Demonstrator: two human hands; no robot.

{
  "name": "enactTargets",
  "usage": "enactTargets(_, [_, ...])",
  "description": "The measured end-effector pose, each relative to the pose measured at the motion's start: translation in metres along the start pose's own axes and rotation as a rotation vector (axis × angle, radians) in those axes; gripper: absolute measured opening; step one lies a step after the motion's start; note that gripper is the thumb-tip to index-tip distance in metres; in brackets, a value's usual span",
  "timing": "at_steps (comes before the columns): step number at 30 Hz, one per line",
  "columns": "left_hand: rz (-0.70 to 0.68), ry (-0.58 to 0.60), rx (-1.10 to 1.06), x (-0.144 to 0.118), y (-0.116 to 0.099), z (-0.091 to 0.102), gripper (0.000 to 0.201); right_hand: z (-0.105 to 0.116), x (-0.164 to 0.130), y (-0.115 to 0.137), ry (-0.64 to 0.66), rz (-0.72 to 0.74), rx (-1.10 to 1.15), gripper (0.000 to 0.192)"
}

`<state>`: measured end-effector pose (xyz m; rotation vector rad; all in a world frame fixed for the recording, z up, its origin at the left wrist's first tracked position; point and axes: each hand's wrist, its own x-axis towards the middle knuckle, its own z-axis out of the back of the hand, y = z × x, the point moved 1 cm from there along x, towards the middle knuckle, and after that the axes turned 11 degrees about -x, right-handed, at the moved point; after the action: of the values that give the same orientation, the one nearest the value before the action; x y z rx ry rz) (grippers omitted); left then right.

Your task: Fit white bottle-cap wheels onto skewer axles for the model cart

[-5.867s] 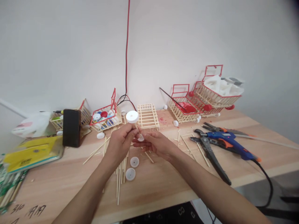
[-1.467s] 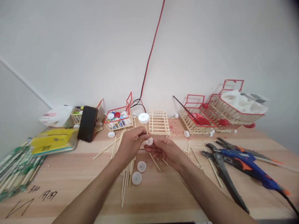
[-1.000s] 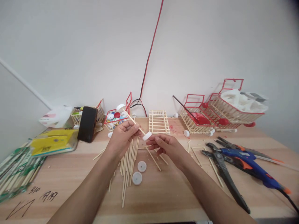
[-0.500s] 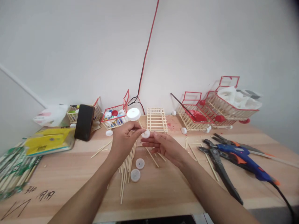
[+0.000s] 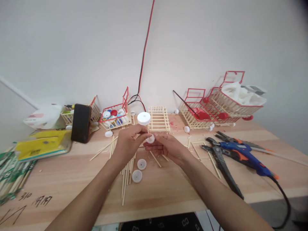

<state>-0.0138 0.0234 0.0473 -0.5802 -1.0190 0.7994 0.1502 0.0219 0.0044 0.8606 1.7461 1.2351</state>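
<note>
A: What are the hands doing, mid-frame?

B: The left hand (image 5: 128, 144) pinches a thin stick (image 5: 147, 129) between thumb and fingertips. The stick stands nearly upright, with a white cap (image 5: 143, 118) on its top end, raised above the table (image 5: 168, 189).

A: And the right hand?

B: The right hand (image 5: 168, 148) sits just beside the left, fingers curled and close together around a second cap (image 5: 150, 139) at the stick's lower end. I think thumb and forefinger pinch that cap, but the fingers hide part of it, so I can't be sure how it is gripped.

A: What lies under them?

B: A loose bundle of sticks (image 5: 126, 170) runs towards the lower edge, and two more caps (image 5: 139, 170) lie flat beside it (one just below the other).

A: Further back?

B: At centre, against the wall, a bare stick frame (image 5: 158, 119). Left of it a red-trimmed basket (image 5: 115, 117) holds coloured caps, then a dark phone (image 5: 81, 123) stands on edge, with a yellow pack (image 5: 42, 148) at far left.

A: The right side?

B: Pliers (image 5: 221, 163) and a blue glue gun (image 5: 243, 154) lie near each other on the table, the gun's cord trailing to the lower right corner. In the upper right, red-framed carts (image 5: 216, 107) stand by the wall, one filled with something white. A red and black wire (image 5: 141, 64) hangs down the wall above the frame.
</note>
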Motion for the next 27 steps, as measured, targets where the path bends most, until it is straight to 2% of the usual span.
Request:
enactTargets(11, [-0.006,-0.002,-0.007,-0.001,0.001,-0.002,0.014,0.000,0.000,0.000,-0.019,0.011,-0.006,0.027])
enactTargets(14, [0.020,-0.009,-0.055,-0.001,0.001,-0.001,0.012,0.003,-0.004,0.006,-0.023,0.021,-0.091,0.029])
enactTargets(18, [0.046,-0.016,-0.148,-0.001,0.000,0.000,0.013,0.016,-0.009,0.021,-0.205,0.095,-0.367,0.030])
enactTargets(20, [0.051,0.011,-0.188,-0.001,-0.001,-0.003,0.014,0.025,-0.012,0.029,-0.310,0.159,-0.396,0.029])
enactTargets(24, [0.098,0.156,-0.251,-0.003,-0.002,-0.016,0.011,0.038,-0.024,0.043,-0.440,0.284,-0.432,0.030])
enactTargets(27, [0.142,0.252,-0.255,-0.007,-0.004,-0.026,0.009,0.041,-0.045,0.055,-0.507,0.415,-0.530,0.032])
